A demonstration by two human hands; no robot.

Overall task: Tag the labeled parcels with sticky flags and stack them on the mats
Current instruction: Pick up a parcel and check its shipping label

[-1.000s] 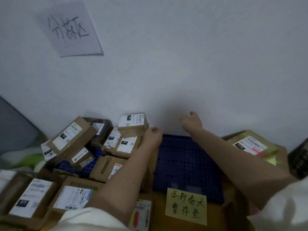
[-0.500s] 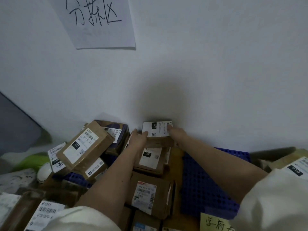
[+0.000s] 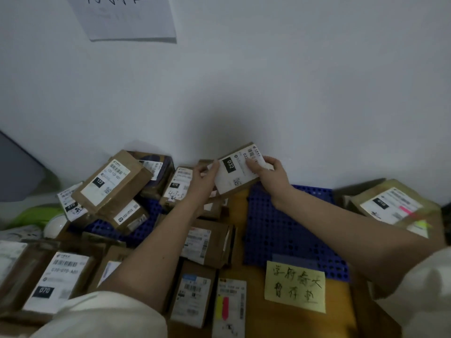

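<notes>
A white sheet of paper (image 3: pixel 127 18) hung on the pale wall (image 3: pixel 292 81) at the far left, handwritten strokes cut off by the top edge. Near right, a yellow handwritten note (image 3: pixel 295 286) lay flat on the brown counter (image 3: pixel 253 318). Far left, something bright green (image 3: pixel 36 214) sat low beside a white rounded object (image 3: pixel 55 225). A dark grey panel (image 3: pixel 17 172) leaned in from the left edge.

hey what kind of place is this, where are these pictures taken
Probably a parcel sorting corner, perhaps a pickup point. Many cardboard parcels with printed shipping labels, like the 122 parcel, are piled against the wall; handwritten signs mark a blue mat, and both hands hold the 032 parcel.
</notes>
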